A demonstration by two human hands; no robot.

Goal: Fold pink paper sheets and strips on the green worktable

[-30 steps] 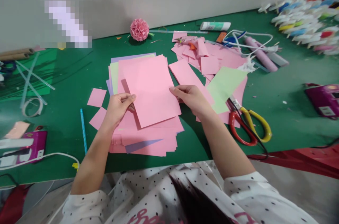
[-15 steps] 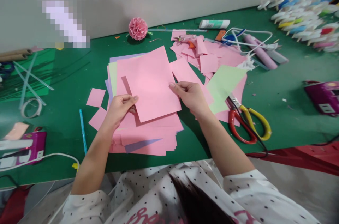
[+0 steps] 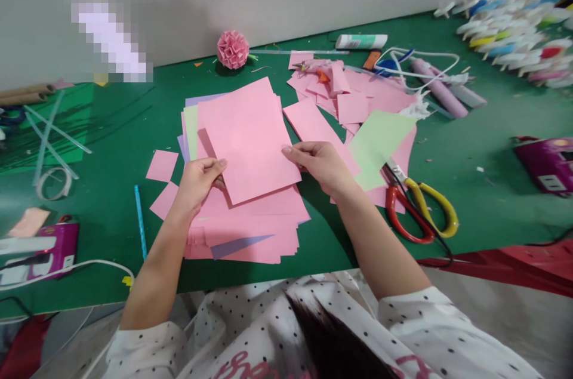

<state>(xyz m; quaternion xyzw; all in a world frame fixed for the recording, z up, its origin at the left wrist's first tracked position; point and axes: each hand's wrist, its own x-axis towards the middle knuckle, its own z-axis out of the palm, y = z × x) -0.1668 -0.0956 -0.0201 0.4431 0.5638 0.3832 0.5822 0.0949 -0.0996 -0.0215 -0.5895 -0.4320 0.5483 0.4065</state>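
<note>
A large pink paper sheet is held just above a stack of pink, green and purple sheets on the green table. My left hand pinches the sheet's lower left edge. My right hand pinches its right edge. Both hands are closed on the sheet, thumbs on top.
Cut pink pieces and a pale green sheet lie to the right, with red and yellow scissors beside them. A pink paper ball, a glue stick, purple glue guns and a blue straw are around.
The pink sheet has been lifted a little off the stack and shifted slightly away and to the left, with both hands still gripping its edges.
</note>
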